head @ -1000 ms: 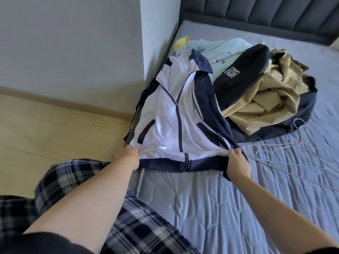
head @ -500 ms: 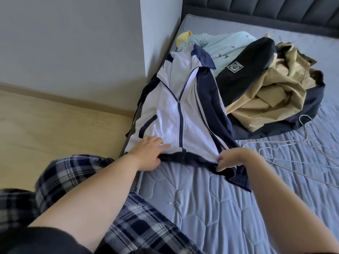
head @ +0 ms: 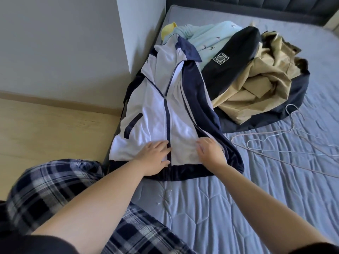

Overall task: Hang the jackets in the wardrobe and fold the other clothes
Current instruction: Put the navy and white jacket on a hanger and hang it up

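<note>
A white and navy zip jacket (head: pixel 156 110) lies front up along the left edge of the bed, collar away from me. My left hand (head: pixel 155 158) rests flat on its lower front, left of the zipper. Just right of the zipper, my right hand (head: pixel 211 153) presses the white panel with fingers spread. Behind it is a pile: a light blue patterned garment (head: pixel 203 39), a black piece with a white badge (head: pixel 233 61), a tan jacket (head: pixel 256 87) and a yellow bit (head: pixel 168 30).
Thin wire hangers (head: pixel 286 142) lie on the grey-blue quilted bed cover (head: pixel 220 208) to the right. A white wall corner (head: pixel 139 33) stands by the bed's left side, with wooden floor (head: pixel 45 129) beyond. My plaid trouser leg (head: pixel 45 189) is at lower left.
Both hands let go of the jacket's navy hem, which they were pulling toward me, and moved up onto the white front. The jacket now lies flatter.
</note>
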Available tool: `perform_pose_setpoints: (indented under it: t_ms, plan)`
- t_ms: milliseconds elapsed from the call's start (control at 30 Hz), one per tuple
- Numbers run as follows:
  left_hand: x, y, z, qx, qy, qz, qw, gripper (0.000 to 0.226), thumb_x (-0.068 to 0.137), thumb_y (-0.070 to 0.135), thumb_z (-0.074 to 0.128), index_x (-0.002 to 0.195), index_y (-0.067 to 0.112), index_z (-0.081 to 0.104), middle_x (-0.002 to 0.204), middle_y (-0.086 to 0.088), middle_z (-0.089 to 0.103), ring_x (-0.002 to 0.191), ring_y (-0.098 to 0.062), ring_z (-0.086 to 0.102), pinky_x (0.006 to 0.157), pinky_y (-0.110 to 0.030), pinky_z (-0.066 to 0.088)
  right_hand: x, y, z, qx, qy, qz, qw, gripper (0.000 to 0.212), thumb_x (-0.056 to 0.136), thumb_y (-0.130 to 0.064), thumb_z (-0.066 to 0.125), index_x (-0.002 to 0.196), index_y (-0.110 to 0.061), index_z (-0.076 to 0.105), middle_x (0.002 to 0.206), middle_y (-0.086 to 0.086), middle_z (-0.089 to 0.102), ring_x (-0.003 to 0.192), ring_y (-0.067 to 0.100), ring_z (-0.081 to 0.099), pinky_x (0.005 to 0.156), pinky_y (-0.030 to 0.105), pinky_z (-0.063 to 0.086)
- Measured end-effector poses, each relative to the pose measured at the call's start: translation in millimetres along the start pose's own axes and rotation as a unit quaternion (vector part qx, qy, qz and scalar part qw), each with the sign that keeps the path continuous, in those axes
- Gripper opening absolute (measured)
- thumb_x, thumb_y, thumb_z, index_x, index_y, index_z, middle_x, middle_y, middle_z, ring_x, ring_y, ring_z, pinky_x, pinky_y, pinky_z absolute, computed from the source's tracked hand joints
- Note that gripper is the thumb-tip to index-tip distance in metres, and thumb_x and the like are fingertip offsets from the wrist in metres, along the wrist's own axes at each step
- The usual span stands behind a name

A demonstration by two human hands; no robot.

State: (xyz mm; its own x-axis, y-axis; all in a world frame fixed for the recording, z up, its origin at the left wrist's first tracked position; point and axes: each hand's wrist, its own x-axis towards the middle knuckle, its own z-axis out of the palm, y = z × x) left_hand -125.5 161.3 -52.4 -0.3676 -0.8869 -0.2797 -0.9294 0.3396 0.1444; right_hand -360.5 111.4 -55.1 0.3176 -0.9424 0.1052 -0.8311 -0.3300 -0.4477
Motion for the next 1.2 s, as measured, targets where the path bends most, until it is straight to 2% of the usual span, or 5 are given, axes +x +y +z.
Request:
perform_pose_setpoints:
  t_ms: [133, 433, 667, 1133, 1200]
  plan:
    - [20, 24, -2, -0.050, -0.012, -0.036, 0.998, 0.061, 0.100, 0.046, 0.030, 0.152, 0.027, 0.006, 0.161, -0.001, -0.003, 0.147, -0.019, -0.003, 0.119, -0.041, 0.006, 7, 25, -18, 0.001, 0.204, 0.123, 0.971, 0.026, 0.084, 0.002, 0.050, 0.107, 0.000, 0.060, 0.111, 0.015, 0.057, 0.102, 0.032, 0.049, 0.086, 0.037, 0.040]
    - [55, 74, -23, -0.083, -0.089, 0.006, 0.993, 0.063, 0.101, 0.045, 0.032, 0.153, 0.028, 0.001, 0.161, -0.001, -0.005, 0.147, -0.021, -0.006, 0.120, -0.041, 0.005, 11, 94, -33, 0.104, 0.136, 0.425, 0.889, 0.043, 0.095, -0.010, 0.037, 0.137, -0.003, 0.038, 0.141, 0.011, 0.034, 0.114, 0.036, 0.049, 0.077, 0.035, 0.033]
    - [65, 77, -32, -0.101, -0.114, -0.008, 0.988, 0.063, 0.100, 0.047, 0.031, 0.153, 0.026, 0.004, 0.161, 0.002, -0.001, 0.148, -0.020, -0.001, 0.120, -0.040, 0.008, 17, 112, -54, 0.224, 0.164, 0.550, 0.788, 0.041, 0.095, -0.028, 0.051, 0.122, 0.002, 0.050, 0.115, 0.018, 0.062, 0.104, 0.036, 0.060, 0.072, 0.033, 0.041]
    - [64, 67, -24, -0.111, -0.116, -0.021, 0.987, 0.061, 0.100, 0.048, 0.033, 0.152, 0.024, 0.014, 0.161, 0.001, 0.006, 0.147, -0.018, 0.006, 0.118, -0.041, 0.015, 13, 79, -58, 0.161, 0.076, 0.551, 0.815, 0.030, 0.083, -0.008, 0.056, 0.112, -0.013, 0.060, 0.088, 0.001, 0.056, 0.088, 0.020, 0.058, 0.067, 0.019, 0.046]
    - [64, 65, -22, -0.122, -0.111, -0.022, 0.986, 0.060, 0.100, 0.047, 0.033, 0.152, 0.024, 0.015, 0.160, 0.001, 0.007, 0.147, -0.017, 0.006, 0.119, -0.039, 0.013, 13, 77, -58, 0.336, 0.230, 0.561, 0.721, 0.032, 0.085, -0.009, 0.056, 0.116, -0.014, 0.053, 0.094, 0.002, 0.050, 0.083, 0.021, 0.050, 0.064, 0.023, 0.042]
